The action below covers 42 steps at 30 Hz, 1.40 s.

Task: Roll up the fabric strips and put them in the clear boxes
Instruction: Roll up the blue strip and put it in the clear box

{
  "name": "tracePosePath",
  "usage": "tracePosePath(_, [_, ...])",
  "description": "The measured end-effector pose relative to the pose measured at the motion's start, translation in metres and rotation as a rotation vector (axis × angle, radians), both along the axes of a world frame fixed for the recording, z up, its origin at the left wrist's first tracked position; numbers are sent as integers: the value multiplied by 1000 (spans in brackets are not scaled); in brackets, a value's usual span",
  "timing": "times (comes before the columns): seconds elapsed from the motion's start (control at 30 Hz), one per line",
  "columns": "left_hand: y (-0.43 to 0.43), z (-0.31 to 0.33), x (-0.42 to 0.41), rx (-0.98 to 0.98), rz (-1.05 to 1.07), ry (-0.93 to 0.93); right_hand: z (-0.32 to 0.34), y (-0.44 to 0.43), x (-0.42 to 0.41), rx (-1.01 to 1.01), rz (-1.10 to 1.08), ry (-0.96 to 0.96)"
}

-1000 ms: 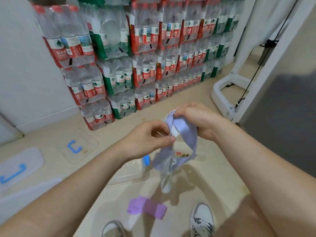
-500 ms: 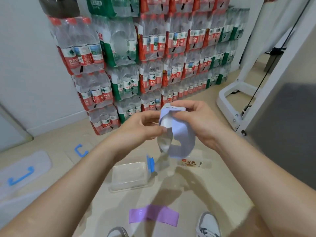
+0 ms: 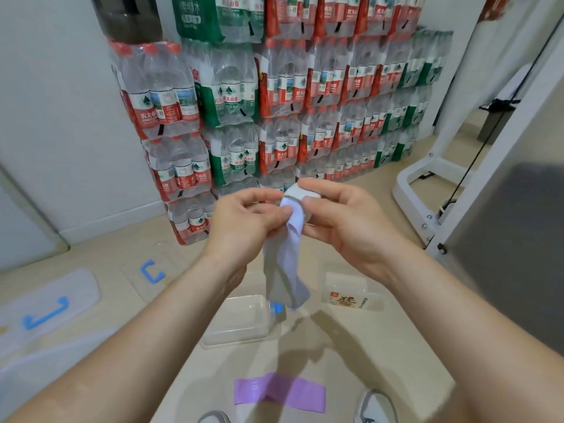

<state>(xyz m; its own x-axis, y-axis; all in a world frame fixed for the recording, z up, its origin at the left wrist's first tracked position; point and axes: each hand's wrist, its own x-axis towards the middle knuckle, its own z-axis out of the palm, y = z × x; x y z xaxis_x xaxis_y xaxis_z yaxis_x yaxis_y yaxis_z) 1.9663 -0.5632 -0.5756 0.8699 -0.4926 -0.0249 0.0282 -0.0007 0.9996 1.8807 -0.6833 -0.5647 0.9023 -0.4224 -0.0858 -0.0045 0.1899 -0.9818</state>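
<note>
While left hand (image 3: 244,219) and right hand (image 3: 346,222) pinch the half-rolled pale lilac fabric strip (image 3: 287,264), tight, even turns would best fit the near clear plastic box (image 3: 241,320).

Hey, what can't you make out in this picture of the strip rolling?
All in the head view:
The rolled end of the lilac fabric strip: mostly covered by the left hand and right hand; turn count unreadable.
The near clear box: right end behind the strip's hanging tail.
The shoes: cut off by the bottom edge.
The label on the farther clear box: too blurred to read.
</note>
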Motion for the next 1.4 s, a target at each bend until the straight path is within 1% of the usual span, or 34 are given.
tracePosePath(0.07, [2, 5, -1, 21, -130, -44, -1, -6, 2, -1, -105, 41])
tracePosePath(0.13, [10, 13, 0, 95, -259, -142, -4, -16, 2, -98, -179, 117])
tracePosePath(0.17, [16, 19, 3, 141, -279, -218, -4, -23, 1, -158, -217, 149])
tracePosePath(0.23, [32, 34, 15, 162, -215, -335, -1, -39, -5, -284, -287, 182])
tracePosePath(0.27, [42, 43, 21, 120, -157, -350, 1, -44, -9, -333, -298, 184])
tracePosePath(0.33, [62, 60, 31, -28, -60, -303, 2, -49, -15, -418, -273, 193])
tracePosePath(0.4, [80, 69, 35, -83, -33, -283, 2, -42, -17, -516, -232, 215])
tracePosePath(0.43, [89, 71, 34, -46, -41, -309, 2, -36, -16, -569, -201, 223])
tracePosePath(0.5, [108, 71, 28, 90, -51, -379, 0, -24, -14, -674, -131, 237])
tracePosePath(0.6, [141, 58, 17, 243, 42, -407, -5, -9, -13, -757, -62, 217])
tracePosePath(0.67, [167, 37, 10, 298, 107, -377, -9, 0, -8, -720, -47, 196])
tracePosePath(0.73, [194, 3, 3, 324, 140, -285, -17, 10, -2, -596, -8, 187])
tracePosePath(0.83, [227, -67, -8, 421, 158, -157, -39, 32, 13, -491, 84, 222])
tracePosePath(0.97, [265, -161, -16, 595, 212, -73, -76, 66, 30, -379, 212, 271])
tracePosePath(1.03, [282, -196, -18, 690, 244, -1, -86, 81, 38, -386, 267, 294])
tracePosePath(1.13, [305, -238, -17, 844, 269, 156, -89, 97, 49, -433, 346, 311])
tracePosePath(1.2, [307, -246, -13, 990, 272, 210, -83, 101, 54, -495, 393, 323])
tracePosePath(1.23, [304, -241, -8, 1019, 282, 191, -79, 102, 56, -532, 418, 321])
tracePosePath(1.27, [296, -229, -1, 987, 289, 159, -74, 103, 56, -569, 440, 310])
tracePosePath(1.3, [283, -208, 6, 879, 300, 134, -67, 102, 56, -603, 457, 291])
tracePosePath(1.33, [267, -181, 12, 723, 295, 117, -59, 100, 56, -628, 467, 265])
tracePosePath(1.4, [228, -117, 19, 478, 177, 29, -43, 95, 52, -630, 482, 212])
